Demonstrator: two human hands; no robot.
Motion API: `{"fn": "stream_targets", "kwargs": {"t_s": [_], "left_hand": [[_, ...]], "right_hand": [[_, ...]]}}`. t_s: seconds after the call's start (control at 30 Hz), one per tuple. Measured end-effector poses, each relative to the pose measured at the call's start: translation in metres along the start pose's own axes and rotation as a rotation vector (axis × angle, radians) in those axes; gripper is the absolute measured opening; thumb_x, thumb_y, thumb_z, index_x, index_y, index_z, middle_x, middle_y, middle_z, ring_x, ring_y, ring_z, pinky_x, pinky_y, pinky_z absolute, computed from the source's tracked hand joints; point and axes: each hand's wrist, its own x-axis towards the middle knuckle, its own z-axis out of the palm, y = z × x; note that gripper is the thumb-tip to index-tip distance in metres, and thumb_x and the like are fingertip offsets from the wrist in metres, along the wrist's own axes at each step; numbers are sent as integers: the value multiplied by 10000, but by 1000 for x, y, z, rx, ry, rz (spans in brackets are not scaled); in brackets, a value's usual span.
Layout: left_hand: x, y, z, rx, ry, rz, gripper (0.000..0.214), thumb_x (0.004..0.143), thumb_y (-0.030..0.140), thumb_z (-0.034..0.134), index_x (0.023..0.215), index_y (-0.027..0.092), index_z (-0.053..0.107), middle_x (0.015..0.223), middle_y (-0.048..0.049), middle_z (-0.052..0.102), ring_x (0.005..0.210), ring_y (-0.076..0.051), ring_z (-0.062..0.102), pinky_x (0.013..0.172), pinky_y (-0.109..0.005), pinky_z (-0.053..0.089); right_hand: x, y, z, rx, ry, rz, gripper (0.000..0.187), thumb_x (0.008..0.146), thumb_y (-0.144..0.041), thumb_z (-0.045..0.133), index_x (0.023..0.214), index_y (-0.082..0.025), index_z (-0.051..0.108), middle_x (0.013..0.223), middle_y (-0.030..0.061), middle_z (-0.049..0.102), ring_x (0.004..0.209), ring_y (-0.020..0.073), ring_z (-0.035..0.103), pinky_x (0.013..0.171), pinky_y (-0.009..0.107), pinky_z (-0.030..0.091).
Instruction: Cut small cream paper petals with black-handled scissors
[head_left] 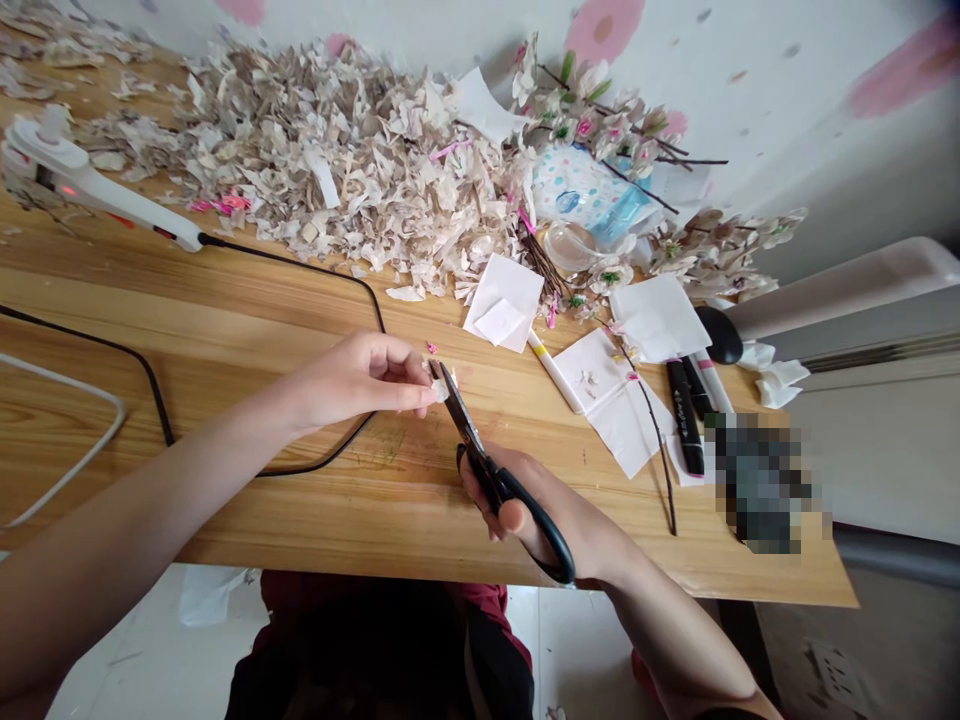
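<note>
Between thumb and fingers, my left hand point(375, 375) pinches a small whitish petal-like piece point(440, 388). Black-handled scissors point(480, 450) are gripped in my right hand point(525, 500), thumb through one loop, blades pointing up and away from me. The blade tips are at the piece, slightly parted; whether they touch it I cannot tell. A tiny pink bit point(431, 348) lies on the wooden table point(225, 340) just beyond the tips. A thin brown twig point(660, 460) rests on the table to the right.
A big heap of dried whitish petals point(337, 150) lines the wall. At the left is a white glue gun point(112, 190), its black cable point(300, 258) looping near my left hand. To the right are paper squares point(660, 315), markers point(684, 415), a tissue pack point(577, 190) and flower twigs point(637, 130).
</note>
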Motion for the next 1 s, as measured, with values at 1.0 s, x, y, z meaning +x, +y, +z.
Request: {"fn": "stream_targets", "kwargs": {"t_s": [1.0], "left_hand": [[-1,6,-3,87,-62,-75,157,673,294,704,613,182,610,606,30,665,597,-109,609,643,-228,481]], "right_hand": [[0,-1,0,16,37,76,663,754,-847,354,702,-190,418,593,-36,448,548,113,422,529,247,308]]}}
